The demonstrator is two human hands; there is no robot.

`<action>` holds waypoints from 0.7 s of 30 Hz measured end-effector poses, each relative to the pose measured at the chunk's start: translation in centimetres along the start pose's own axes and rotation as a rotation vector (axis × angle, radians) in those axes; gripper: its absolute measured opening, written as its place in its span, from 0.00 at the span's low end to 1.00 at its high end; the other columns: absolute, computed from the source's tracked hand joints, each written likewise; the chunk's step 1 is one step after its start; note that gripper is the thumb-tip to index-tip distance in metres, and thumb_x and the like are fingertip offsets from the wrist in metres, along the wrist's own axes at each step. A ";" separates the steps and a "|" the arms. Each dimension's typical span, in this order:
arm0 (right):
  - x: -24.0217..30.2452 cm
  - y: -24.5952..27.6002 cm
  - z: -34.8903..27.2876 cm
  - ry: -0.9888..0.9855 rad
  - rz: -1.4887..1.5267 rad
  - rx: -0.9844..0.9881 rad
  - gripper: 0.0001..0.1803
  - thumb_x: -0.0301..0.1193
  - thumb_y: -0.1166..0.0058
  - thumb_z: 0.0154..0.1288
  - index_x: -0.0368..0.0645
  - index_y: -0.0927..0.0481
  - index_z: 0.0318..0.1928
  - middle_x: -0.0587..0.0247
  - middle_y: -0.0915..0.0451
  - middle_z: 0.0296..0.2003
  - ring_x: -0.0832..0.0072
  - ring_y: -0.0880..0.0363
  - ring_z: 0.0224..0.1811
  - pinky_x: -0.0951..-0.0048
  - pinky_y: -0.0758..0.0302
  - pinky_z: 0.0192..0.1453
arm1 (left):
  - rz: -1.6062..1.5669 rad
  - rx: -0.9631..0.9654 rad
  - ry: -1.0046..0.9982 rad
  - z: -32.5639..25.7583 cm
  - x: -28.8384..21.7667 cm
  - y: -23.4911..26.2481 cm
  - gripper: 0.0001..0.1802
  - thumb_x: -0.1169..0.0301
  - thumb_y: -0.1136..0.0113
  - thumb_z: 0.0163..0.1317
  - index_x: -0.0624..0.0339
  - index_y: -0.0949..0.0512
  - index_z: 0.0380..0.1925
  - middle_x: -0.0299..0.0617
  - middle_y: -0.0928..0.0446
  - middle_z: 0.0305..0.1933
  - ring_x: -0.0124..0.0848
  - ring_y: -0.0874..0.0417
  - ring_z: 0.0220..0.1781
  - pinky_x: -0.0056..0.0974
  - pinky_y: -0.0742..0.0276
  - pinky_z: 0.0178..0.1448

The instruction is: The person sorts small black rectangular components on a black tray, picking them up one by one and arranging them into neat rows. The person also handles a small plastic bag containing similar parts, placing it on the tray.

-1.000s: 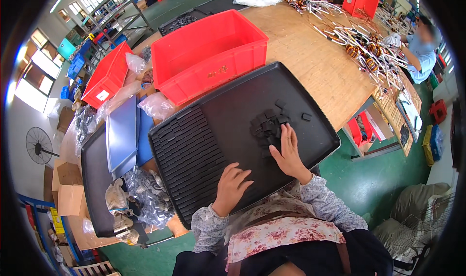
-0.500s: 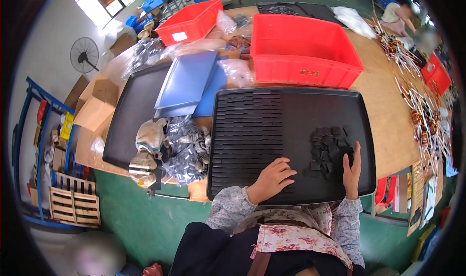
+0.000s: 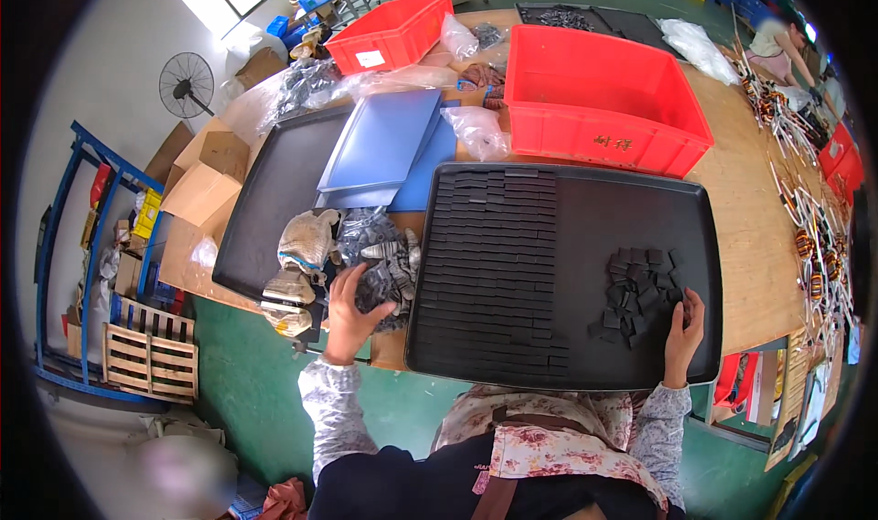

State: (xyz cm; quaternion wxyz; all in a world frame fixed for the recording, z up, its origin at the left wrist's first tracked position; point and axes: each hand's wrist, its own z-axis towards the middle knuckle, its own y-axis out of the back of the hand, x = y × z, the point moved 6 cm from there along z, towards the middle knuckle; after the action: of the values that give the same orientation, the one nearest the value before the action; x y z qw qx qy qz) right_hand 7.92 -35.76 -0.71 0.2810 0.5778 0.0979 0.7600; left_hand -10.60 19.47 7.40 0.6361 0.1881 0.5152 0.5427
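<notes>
My left hand (image 3: pixel 351 315), thumb and fingers apart and holding nothing visible, hovers over a clear plastic bag of dark small parts (image 3: pixel 370 287), left of a black tray (image 3: pixel 604 200). Whether its fingertips touch the bag I cannot tell. My right hand (image 3: pixel 685 333) is inside the tray at its right side, thumb and forefinger slightly apart, fingertips against the edge of a loose pile of small black flat pieces (image 3: pixel 633 291). More such pieces lie in close rows (image 3: pixel 489 273) across the tray's left half. Grey-white gloves (image 3: pixel 307 241) lie beside the bag.
A large red bin (image 3: pixel 608 140) stands behind the tray, another red bin (image 3: pixel 389 40) farther left. Blue sheets (image 3: pixel 380 150) overlap a second black tray (image 3: pixel 265 200). An open cardboard box (image 3: pixel 208 174) sits at the table's left edge. Bundled wires (image 3: pixel 796 182) and another person (image 3: pixel 777 49) are at right.
My left hand has left the tray's rows and moved left over the plastic bag, fingers spreading. My right hand has stayed by the loose pile, its fingers more bent. The view has shifted slightly.
</notes>
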 end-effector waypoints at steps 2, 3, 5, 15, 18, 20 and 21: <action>0.2 -0.2 0.0 0.020 0.003 0.012 0.17 0.25 0.51 0.72 0.35 0.27 0.58 0.55 0.22 0.56 0.66 0.21 0.52 0.70 0.26 0.53 | -0.018 0.077 0.010 -1.3 0.8 0.2 0.51 0.68 0.18 0.32 0.62 0.31 0.62 0.54 0.29 0.61 0.54 0.30 0.63 0.51 0.35 0.68; 0.1 -0.1 -0.1 0.018 0.006 0.016 0.17 0.25 0.51 0.72 0.35 0.27 0.58 0.55 0.22 0.56 0.65 0.21 0.53 0.70 0.26 0.53 | -0.003 0.112 -0.029 -1.7 0.7 0.1 0.53 0.68 0.18 0.30 0.62 0.33 0.63 0.54 0.30 0.62 0.55 0.31 0.64 0.52 0.36 0.69; -0.2 -0.1 -0.1 0.015 0.014 0.023 0.17 0.25 0.51 0.71 0.35 0.26 0.58 0.55 0.22 0.55 0.65 0.21 0.53 0.70 0.26 0.54 | 0.093 0.176 -0.131 -2.0 0.8 -0.2 0.61 0.70 0.20 0.25 0.62 0.38 0.67 0.55 0.35 0.66 0.56 0.35 0.67 0.53 0.38 0.71; 0.8 -1.0 -0.8 0.085 -0.073 0.037 0.32 0.30 0.43 0.66 0.33 0.39 0.67 0.43 0.33 0.64 0.54 0.35 0.67 0.59 0.37 0.70 | 0.370 0.188 -0.168 -0.2 1.3 -1.4 0.62 0.49 0.17 0.19 0.68 0.33 0.58 0.52 0.28 0.46 0.52 0.28 0.51 0.53 0.34 0.54; 2.8 -2.2 -1.2 0.156 -0.125 0.118 0.40 0.34 0.41 0.64 0.32 0.46 0.70 0.38 0.43 0.69 0.44 0.46 0.71 0.54 0.46 0.75 | 0.353 0.159 -0.208 -0.4 0.6 -1.3 0.59 0.50 0.16 0.18 0.70 0.32 0.53 0.55 0.27 0.42 0.55 0.24 0.47 0.54 0.30 0.50; 3.0 -3.7 -2.1 0.200 -0.304 0.101 0.42 0.37 0.40 0.64 0.29 0.46 0.69 0.33 0.45 0.68 0.37 0.50 0.72 0.49 0.49 0.75 | 0.276 0.165 -0.171 -0.3 0.5 -1.3 0.55 0.54 0.16 0.17 0.72 0.31 0.49 0.60 0.26 0.41 0.59 0.23 0.44 0.56 0.25 0.47; 2.9 -4.7 -2.3 0.186 -0.344 0.084 0.43 0.38 0.41 0.64 0.28 0.47 0.69 0.31 0.46 0.68 0.36 0.51 0.72 0.48 0.49 0.75 | 0.278 0.183 -0.176 -0.2 0.4 -1.3 0.55 0.55 0.16 0.17 0.73 0.31 0.48 0.61 0.25 0.41 0.60 0.22 0.44 0.55 0.25 0.47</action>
State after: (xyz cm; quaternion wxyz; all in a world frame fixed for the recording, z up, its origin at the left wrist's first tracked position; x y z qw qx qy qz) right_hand 6.72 -29.93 -1.24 0.3721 0.4910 0.2526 0.7461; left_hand -10.21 19.34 6.11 0.5781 0.3612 0.4737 0.5577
